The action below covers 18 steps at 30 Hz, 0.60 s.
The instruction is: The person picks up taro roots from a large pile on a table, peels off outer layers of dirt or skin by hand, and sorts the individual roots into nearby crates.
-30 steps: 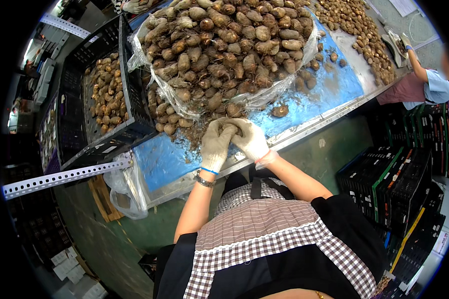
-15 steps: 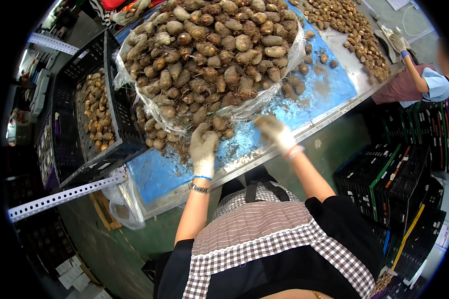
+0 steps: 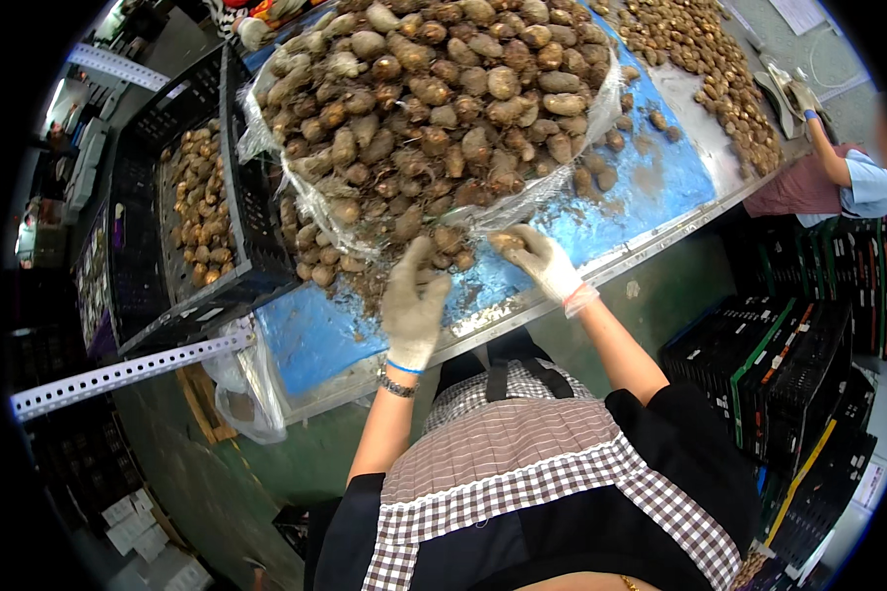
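Observation:
A big heap of small brown, hairy taro roots (image 3: 434, 108) fills a clear plastic bag (image 3: 315, 212) on the blue-covered table (image 3: 310, 345). Both my hands wear pale work gloves. My left hand (image 3: 414, 307) is at the bag's near edge, thumb apart from the fingers, with no root visible in it; its fingertips lie by a few loose taro roots (image 3: 448, 241). To its right, my right hand (image 3: 542, 264) pinches a single taro root (image 3: 506, 241) just above the blue cover.
A black crate (image 3: 229, 182) at left holds cleaner taro roots (image 3: 199, 202). A white perforated bar (image 3: 133, 374) juts below it. More roots (image 3: 734, 113) spread along the table's far right, where a co-worker (image 3: 828, 163) works. Black crates (image 3: 729, 355) are stacked on the right.
My right hand has moved slightly left and now shows a root in its fingers. My left hand has come back a little from the roots, its thumb now apart.

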Each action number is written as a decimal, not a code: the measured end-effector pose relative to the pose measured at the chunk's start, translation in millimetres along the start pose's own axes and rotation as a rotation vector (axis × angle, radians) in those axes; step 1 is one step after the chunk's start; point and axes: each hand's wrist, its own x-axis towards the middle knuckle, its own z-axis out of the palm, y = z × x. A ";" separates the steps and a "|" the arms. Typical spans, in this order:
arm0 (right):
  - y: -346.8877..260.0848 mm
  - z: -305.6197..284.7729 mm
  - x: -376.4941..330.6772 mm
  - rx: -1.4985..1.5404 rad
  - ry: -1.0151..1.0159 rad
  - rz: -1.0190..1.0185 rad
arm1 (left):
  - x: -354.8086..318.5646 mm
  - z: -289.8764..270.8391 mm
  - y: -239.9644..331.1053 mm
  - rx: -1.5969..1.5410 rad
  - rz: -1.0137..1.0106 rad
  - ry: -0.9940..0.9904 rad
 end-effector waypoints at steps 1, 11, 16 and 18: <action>-16.7 17.3 -4.6 0.321 -0.088 -0.032 | 0.4 1.3 1.3 0.038 0.207 0.013; -63.3 118.4 21.5 -0.494 0.192 -0.549 | -0.9 -29.2 -5.0 0.326 0.127 0.167; -86.2 134.8 24.0 -0.709 0.024 -0.788 | 23.5 -52.6 -47.8 -0.644 -0.604 0.120; -87.8 144.1 24.6 -0.507 -0.007 -0.515 | 16.9 -56.8 -38.0 -0.306 -0.355 0.238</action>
